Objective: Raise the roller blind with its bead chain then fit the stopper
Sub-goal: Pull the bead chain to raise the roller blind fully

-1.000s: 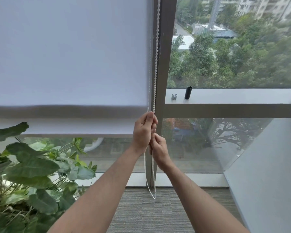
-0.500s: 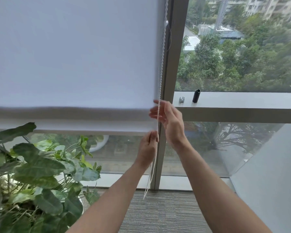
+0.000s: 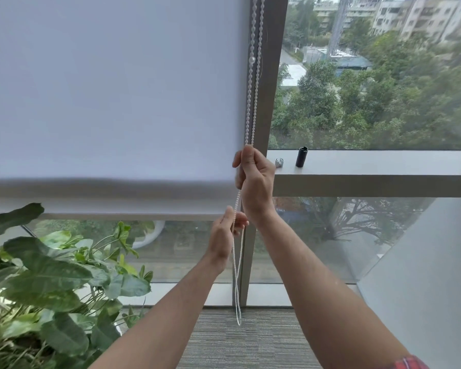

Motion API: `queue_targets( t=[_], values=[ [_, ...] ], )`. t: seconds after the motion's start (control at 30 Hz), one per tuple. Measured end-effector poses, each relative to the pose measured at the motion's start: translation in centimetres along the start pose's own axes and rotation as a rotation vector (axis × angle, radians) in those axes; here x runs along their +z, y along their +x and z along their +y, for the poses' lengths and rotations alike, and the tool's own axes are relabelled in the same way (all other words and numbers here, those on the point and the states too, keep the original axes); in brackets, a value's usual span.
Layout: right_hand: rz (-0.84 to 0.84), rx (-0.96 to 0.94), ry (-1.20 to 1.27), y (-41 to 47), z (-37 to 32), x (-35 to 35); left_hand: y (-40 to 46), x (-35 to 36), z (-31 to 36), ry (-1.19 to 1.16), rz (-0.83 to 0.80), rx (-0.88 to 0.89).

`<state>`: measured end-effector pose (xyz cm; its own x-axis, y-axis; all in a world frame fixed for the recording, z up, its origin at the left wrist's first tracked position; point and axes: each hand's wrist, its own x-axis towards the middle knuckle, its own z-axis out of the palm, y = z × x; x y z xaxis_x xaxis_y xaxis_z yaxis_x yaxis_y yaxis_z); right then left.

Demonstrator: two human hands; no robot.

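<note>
A white roller blind (image 3: 112,97) covers the left window, its bottom bar level with the sill rail. The white bead chain (image 3: 251,102) hangs along the window post, with one larger bead (image 3: 251,59) on it high up. My right hand (image 3: 254,179) grips the chain at the height of the blind's lower edge. My left hand (image 3: 225,235) is just below it and pinches the chain between thumb and fingers. The chain's loop (image 3: 238,294) dangles down to the floor.
A leafy potted plant (image 3: 45,283) fills the lower left. On the grey window rail (image 3: 378,169) stand a small black cylinder (image 3: 301,156) and a small silver piece (image 3: 279,162). A white wall slants in at the lower right. Grey carpet lies below.
My right hand, which was reaching up with fingers spread, has closed round the chain. My left hand stays below it on the chain. The blind's bottom edge sits about where it was.
</note>
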<state>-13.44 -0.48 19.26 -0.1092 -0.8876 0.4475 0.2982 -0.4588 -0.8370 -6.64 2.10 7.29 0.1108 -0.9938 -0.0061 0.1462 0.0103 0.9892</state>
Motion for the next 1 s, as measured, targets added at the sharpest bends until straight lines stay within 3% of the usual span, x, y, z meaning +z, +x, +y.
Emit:
queue_targets(
  t=[0.13, 0.27, 0.4, 0.5, 0.77, 0.87, 1.0],
  values=[
    [-0.025, 0.033, -0.044, -0.9, 1.3, -0.5, 1.4, -0.2, 2.6, -0.032, 0.034, -0.019],
    [-0.029, 0.105, -0.115, -3.6, 4.6, -2.2, 2.4, -0.2, 7.2, -0.155, -0.003, 0.123],
    [-0.031, 0.208, -0.18, -5.7, 7.2, -3.9, 2.0, 0.4, 10.9, -0.249, -0.181, 0.286],
    [-0.053, 0.257, -0.172, -6.6, 7.8, -4.2, 1.5, 1.7, 11.5, -0.25, -0.248, 0.276],
    [-0.155, 0.418, 0.042, -6.6, 8.1, -4.0, 1.2, 3.1, 10.1, 0.078, 0.032, 0.45],
    [-0.203, 0.41, -0.024, -5.7, 7.5, -4.8, 1.3, 3.0, 9.4, 0.135, 0.12, 0.509],
    [-0.117, 0.452, -0.066, -3.5, 5.8, -5.3, 1.0, 2.7, 6.4, 0.198, 0.156, 0.492]
  ],
)
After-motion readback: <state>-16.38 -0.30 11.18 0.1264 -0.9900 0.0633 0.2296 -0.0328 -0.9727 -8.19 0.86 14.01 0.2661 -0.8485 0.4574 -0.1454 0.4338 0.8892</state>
